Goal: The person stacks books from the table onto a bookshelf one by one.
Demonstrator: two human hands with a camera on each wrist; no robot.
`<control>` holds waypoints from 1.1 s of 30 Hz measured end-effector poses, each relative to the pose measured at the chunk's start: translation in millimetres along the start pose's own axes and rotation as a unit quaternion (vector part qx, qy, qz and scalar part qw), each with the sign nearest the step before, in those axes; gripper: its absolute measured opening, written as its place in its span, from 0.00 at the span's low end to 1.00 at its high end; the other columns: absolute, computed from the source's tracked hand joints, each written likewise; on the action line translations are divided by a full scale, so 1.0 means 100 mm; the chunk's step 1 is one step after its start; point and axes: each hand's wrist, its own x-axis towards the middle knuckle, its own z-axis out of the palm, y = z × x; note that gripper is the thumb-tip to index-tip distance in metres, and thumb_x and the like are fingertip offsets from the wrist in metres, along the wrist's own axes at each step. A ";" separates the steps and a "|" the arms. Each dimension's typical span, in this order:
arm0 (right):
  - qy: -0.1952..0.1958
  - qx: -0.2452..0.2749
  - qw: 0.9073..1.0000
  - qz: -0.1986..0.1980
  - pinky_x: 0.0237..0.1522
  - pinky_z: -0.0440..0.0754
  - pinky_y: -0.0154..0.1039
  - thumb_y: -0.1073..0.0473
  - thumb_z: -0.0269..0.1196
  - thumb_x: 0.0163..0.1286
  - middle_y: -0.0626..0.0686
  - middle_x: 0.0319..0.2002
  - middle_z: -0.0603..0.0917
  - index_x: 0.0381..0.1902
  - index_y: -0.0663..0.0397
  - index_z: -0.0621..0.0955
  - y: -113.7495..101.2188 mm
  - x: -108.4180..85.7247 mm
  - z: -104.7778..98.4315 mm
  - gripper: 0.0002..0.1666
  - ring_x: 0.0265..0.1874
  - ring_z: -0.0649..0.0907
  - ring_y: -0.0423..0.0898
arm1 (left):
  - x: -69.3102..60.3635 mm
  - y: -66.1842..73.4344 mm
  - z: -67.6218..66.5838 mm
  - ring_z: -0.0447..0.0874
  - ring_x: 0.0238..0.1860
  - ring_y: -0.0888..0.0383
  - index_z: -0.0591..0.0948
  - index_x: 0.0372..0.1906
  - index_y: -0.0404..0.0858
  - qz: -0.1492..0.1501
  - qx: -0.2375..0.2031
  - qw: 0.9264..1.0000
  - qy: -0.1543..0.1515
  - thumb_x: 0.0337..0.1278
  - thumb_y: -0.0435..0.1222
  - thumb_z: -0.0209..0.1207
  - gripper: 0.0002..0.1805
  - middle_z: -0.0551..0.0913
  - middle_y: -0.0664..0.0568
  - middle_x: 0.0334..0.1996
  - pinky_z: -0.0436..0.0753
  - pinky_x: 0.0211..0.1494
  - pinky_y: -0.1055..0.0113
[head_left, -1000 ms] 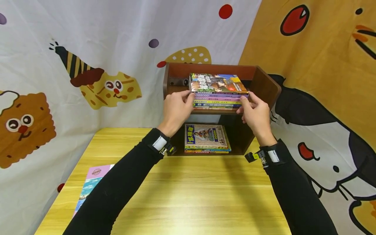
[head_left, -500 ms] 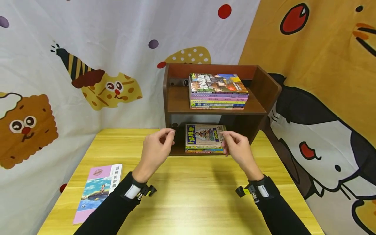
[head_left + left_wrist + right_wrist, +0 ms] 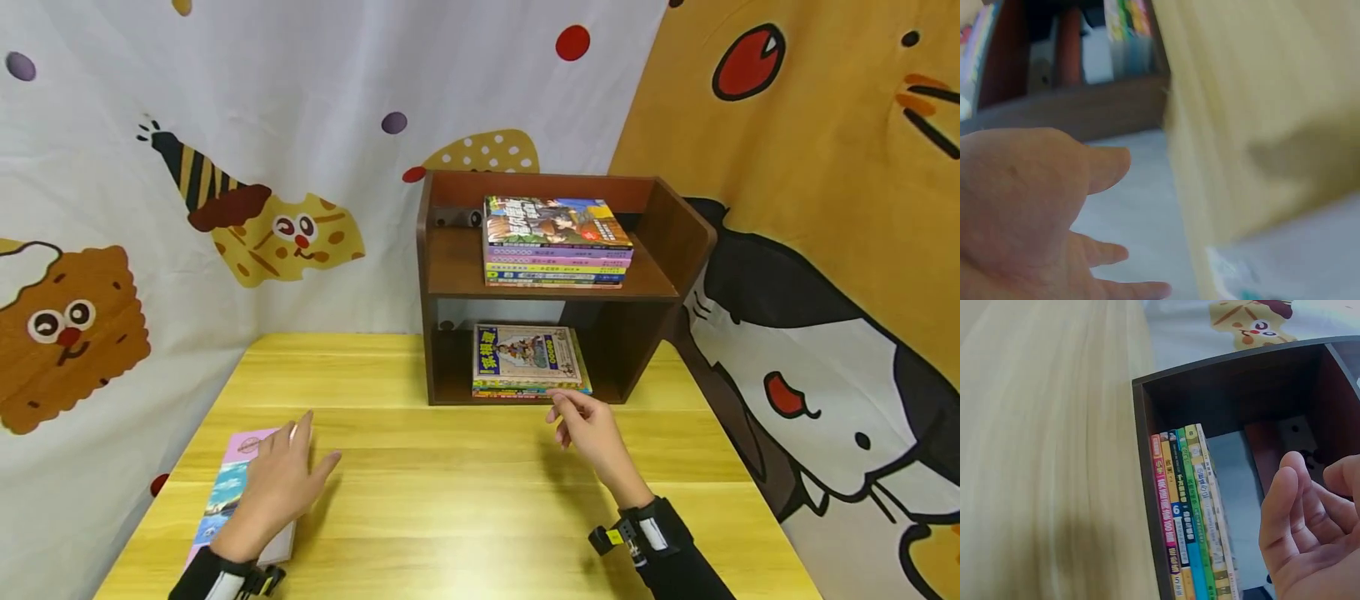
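Over the book (image 3: pixel 225 496) with a pink and blue sea cover, at the table's left, hovers my left hand (image 3: pixel 281 483), its fingers spread. In the left wrist view the thumb and fingers (image 3: pixel 1107 253) show nothing between them; whether they touch the book I cannot tell. My right hand (image 3: pixel 592 433), loosely curled and holding nothing, is in the air in front of the brown shelf (image 3: pixel 555 295). Several books (image 3: pixel 555 242) lie stacked on the upper shelf. Below them is another stack of books (image 3: pixel 528 358), whose spines (image 3: pixel 1191 512) show in the right wrist view.
The shelf stands at the back of the yellow wooden table (image 3: pixel 420 500). Behind it hangs a white cloth (image 3: pixel 315 100) printed with cartoon food. An orange cloth (image 3: pixel 825 167) with cartoon animals hangs at the right.
Both hands have come away from the upper stack of books. My left hand has moved left and down to the book, its fingers spreading; my right has drawn back lower.
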 end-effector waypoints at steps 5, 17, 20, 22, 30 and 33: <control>0.012 0.009 1.000 0.012 0.22 0.82 0.51 0.43 0.56 0.73 0.60 0.37 0.83 0.53 0.40 0.82 0.07 -0.04 0.03 0.18 0.24 0.79 0.70 | -0.21 -0.40 0.00 0.52 0.60 0.18 0.54 0.72 0.25 -0.056 0.022 0.997 -0.052 0.60 0.69 0.45 0.55 0.55 0.18 0.64 0.58 0.47 0.21; 0.004 0.015 0.998 0.056 0.25 0.82 0.55 0.50 0.55 0.76 0.63 0.40 0.83 0.54 0.45 0.82 0.17 -0.13 0.12 0.16 0.23 0.82 0.64 | -0.29 -0.87 -0.08 0.64 0.45 0.21 0.52 0.64 0.12 -0.220 0.054 0.963 -0.147 0.42 0.78 0.49 0.72 0.62 0.14 0.45 0.70 0.44 0.32; 0.006 0.022 0.998 0.063 0.26 0.82 0.57 0.49 0.55 0.75 0.63 0.41 0.83 0.54 0.47 0.82 0.19 -0.15 0.14 0.17 0.23 0.82 0.63 | -0.25 -0.92 -0.11 0.67 0.42 0.26 0.58 0.59 0.11 -0.233 0.039 0.963 -0.132 0.33 0.78 0.56 0.73 0.66 0.17 0.41 0.70 0.44 0.35; 0.006 0.025 0.998 0.062 0.26 0.82 0.56 0.49 0.56 0.75 0.64 0.41 0.82 0.54 0.46 0.83 0.21 -0.16 0.15 0.16 0.23 0.82 0.61 | -0.21 -0.95 -0.14 0.67 0.40 0.31 0.62 0.54 0.11 -0.236 0.031 0.964 -0.120 0.29 0.77 0.60 0.71 0.68 0.22 0.37 0.71 0.42 0.40; 0.000 0.024 0.998 0.062 0.21 0.82 0.47 0.48 0.55 0.75 0.66 0.39 0.83 0.50 0.44 0.84 0.33 -0.18 0.20 0.15 0.21 0.82 0.57 | -0.15 -1.00 -0.13 0.69 0.35 0.39 0.56 0.55 0.14 -0.302 -0.034 0.947 -0.104 0.14 0.75 0.68 0.76 0.68 0.29 0.34 0.73 0.35 0.52; -0.004 0.025 0.998 0.065 0.21 0.82 0.47 0.48 0.56 0.75 0.66 0.38 0.82 0.50 0.45 0.84 0.37 -0.19 0.21 0.15 0.20 0.82 0.55 | -0.15 -1.01 -0.08 0.71 0.36 0.38 0.47 0.62 0.16 -0.307 -0.076 0.941 -0.123 0.19 0.75 0.67 0.79 0.68 0.25 0.40 0.75 0.36 0.50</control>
